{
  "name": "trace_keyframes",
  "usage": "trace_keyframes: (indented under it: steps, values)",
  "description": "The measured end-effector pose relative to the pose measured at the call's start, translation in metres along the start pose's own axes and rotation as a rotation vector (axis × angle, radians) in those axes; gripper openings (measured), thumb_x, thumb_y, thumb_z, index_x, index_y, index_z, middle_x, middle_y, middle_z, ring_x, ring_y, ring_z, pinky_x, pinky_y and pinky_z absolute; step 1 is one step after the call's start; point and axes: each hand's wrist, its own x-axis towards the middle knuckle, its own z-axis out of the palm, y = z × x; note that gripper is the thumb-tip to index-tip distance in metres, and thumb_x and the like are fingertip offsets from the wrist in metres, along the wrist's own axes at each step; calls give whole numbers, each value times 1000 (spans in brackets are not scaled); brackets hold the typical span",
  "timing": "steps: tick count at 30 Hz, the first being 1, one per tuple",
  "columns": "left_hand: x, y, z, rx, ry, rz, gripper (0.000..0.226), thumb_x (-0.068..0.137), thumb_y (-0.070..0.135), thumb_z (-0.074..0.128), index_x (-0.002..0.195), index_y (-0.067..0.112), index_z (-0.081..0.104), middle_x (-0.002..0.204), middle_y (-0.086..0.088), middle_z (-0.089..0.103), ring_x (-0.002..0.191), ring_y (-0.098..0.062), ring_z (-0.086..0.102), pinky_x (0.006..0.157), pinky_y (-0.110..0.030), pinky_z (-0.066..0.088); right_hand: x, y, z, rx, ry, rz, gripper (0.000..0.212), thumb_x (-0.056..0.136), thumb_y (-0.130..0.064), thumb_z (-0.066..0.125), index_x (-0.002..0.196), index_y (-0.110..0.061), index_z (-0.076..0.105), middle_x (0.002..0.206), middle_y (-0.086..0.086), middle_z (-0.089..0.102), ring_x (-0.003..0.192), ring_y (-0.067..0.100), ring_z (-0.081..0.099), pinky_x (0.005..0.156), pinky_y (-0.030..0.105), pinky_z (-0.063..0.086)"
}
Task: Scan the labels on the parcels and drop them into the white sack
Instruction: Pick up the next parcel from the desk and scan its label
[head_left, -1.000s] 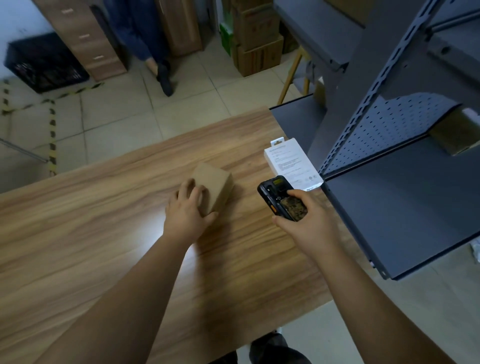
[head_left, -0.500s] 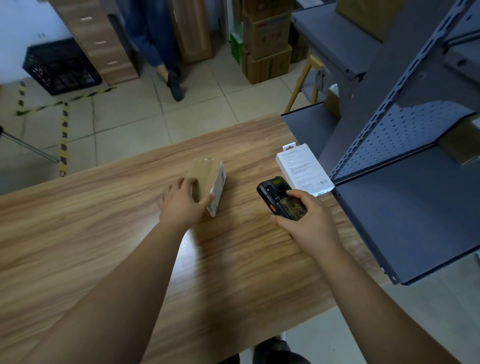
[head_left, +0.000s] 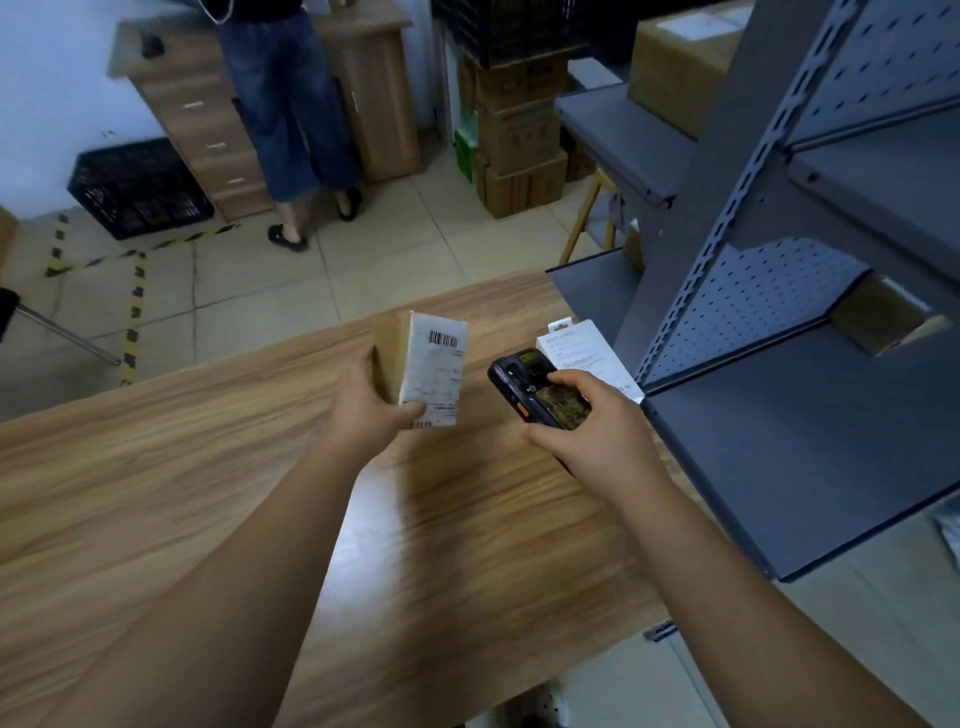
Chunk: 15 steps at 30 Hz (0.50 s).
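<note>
Grey shelving (head_left: 810, 426) flanks a wooden table (head_left: 156, 493) on a tiled floor (head_left: 249, 296); a bystander stands by a drawer unit (head_left: 208, 130). Left hand (head_left: 366, 410) grasps a parcel (head_left: 421, 369) above the table, label (head_left: 436, 371) turned up. Right hand (head_left: 597, 431) grasps the scanner (head_left: 535, 387) just beside it. Scan apparently pending; white box (head_left: 587, 353) waits on the table; the sack is not visible.

Grey shelving (head_left: 810, 431) right; black crate (head_left: 137, 189), stacked cartons (head_left: 519, 130), bystander (head_left: 291, 104) behind.
</note>
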Motion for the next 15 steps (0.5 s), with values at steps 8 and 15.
trace_keyframes:
  steps: [8,15]
  values:
    - [-36,48,-69,-263,251,28,95,61,49,64,147,29,30,140,-3,44,122,-22,51,100,-46,49,-6,-87,-32,55,-60,-211,62,69,-39,86,124,-43,58,94,-26,54,91,0,59,73,24,52]
    - [-55,47,-112,-187,325,74,98,54,56,85,138,33,41,129,1,48,115,-20,55,96,-48,52,-25,-128,-33,43,-114,-314,61,65,-39,89,119,-43,60,96,-29,51,89,-6,54,74,21,49]
